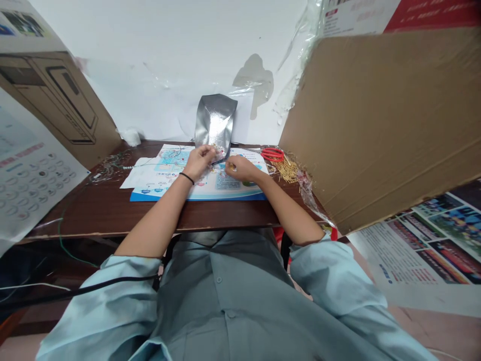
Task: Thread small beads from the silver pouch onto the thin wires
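My left hand [200, 161] is closed in a pinch at the lower edge of a silver foil pouch [215, 124] that stands up against the white wall. A black band circles that wrist. My right hand [240, 169] rests on a printed paper sheet [165, 175] just right of the pouch, its fingers curled round something small that I cannot make out. Both hands lie close together over the sheet, on a dark wooden table [112, 210].
Red-handled scissors [273, 153] and a pile of thin golden pins [288, 170] lie right of the hands. A big cardboard panel [383, 120] leans at the right, a printed box [52, 100] at the left. Tangled wire [108, 168] lies at the table's far left.
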Action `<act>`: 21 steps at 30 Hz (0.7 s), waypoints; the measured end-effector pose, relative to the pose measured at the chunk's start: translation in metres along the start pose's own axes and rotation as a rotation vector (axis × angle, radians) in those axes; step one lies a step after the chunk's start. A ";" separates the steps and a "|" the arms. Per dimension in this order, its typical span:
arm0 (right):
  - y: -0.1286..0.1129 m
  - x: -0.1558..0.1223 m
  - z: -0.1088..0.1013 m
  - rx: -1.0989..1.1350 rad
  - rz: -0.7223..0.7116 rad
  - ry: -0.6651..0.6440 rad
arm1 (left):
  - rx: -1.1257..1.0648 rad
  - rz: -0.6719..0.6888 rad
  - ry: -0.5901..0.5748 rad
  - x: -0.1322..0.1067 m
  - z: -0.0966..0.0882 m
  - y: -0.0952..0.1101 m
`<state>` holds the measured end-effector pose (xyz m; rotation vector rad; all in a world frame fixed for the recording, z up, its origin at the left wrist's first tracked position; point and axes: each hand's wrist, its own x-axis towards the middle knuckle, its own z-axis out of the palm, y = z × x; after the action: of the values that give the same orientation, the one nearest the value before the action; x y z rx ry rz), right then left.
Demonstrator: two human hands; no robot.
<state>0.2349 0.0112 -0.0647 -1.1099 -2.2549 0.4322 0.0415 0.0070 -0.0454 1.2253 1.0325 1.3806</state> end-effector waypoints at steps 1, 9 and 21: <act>0.000 0.001 0.003 0.076 0.009 0.028 | 0.083 0.057 -0.043 -0.002 0.002 0.000; 0.004 0.010 0.025 0.502 0.136 0.078 | 0.366 0.276 -0.154 -0.003 0.002 -0.005; -0.001 0.006 0.000 0.193 0.186 0.438 | 0.710 0.268 0.030 0.041 -0.002 0.008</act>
<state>0.2322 0.0153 -0.0620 -1.1852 -1.7033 0.4225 0.0383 0.0459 -0.0311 1.9176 1.4902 1.2639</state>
